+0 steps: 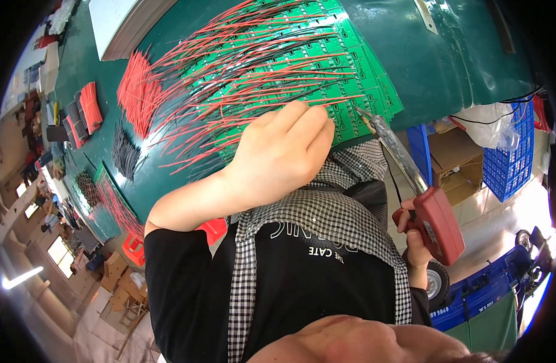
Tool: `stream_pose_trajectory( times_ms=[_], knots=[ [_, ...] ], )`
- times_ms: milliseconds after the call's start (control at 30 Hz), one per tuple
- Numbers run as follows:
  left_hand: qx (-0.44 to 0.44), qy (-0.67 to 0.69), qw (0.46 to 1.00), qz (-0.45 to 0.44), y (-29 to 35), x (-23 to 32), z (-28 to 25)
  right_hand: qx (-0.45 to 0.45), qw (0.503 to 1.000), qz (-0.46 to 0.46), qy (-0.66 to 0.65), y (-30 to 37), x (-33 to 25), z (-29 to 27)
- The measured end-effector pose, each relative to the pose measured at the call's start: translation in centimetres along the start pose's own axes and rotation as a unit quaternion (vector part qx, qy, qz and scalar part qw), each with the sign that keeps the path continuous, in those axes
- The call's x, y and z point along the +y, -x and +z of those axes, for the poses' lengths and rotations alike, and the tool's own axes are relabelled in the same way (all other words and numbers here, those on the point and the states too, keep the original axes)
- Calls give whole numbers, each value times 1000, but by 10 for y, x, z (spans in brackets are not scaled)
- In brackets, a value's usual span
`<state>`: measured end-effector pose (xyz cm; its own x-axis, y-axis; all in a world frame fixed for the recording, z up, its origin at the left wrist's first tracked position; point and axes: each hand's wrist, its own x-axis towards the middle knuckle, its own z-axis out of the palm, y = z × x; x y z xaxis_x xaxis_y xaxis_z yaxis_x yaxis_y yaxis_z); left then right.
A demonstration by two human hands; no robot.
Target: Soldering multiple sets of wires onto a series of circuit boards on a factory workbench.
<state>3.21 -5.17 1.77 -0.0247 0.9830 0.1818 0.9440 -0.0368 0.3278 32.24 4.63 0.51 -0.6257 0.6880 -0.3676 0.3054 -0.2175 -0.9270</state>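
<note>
My right hand (pixel 416 245) is wrapped round the handle of a red soldering gun (pixel 440 227). Its long metal barrel slants up and left, and the tip is at the near edge of a stack of green circuit boards (pixel 365 78). Over these boards my left hand (pixel 287 142) is closed with curled fingers. What its fingertips grip is hidden beneath the hand. Red and black wires (pixel 253 72) lie in rows across the boards, and one red wire end shows just beyond my left knuckles, close to the soldering tip.
Left of the boards lie a heap of loose red wires (pixel 138 91) and black wire pieces (pixel 125 151). Bundled wires (pixel 90 107) sit farther left. A white box (pixel 123 27) stands at the back. A blue crate (pixel 509 154) and cardboard box (pixel 453 157) are at the right.
</note>
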Motion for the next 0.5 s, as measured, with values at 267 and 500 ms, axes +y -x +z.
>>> stream_pose_trajectory(
  times_ms=[267,500],
  knots=[
    [23,41,999,-2,-11,4,7,18,1000,-1,3,8,14,-9],
    [10,36,999,4,-9,2,5,-2,987,-72,147,14,27,-17]
  ],
)
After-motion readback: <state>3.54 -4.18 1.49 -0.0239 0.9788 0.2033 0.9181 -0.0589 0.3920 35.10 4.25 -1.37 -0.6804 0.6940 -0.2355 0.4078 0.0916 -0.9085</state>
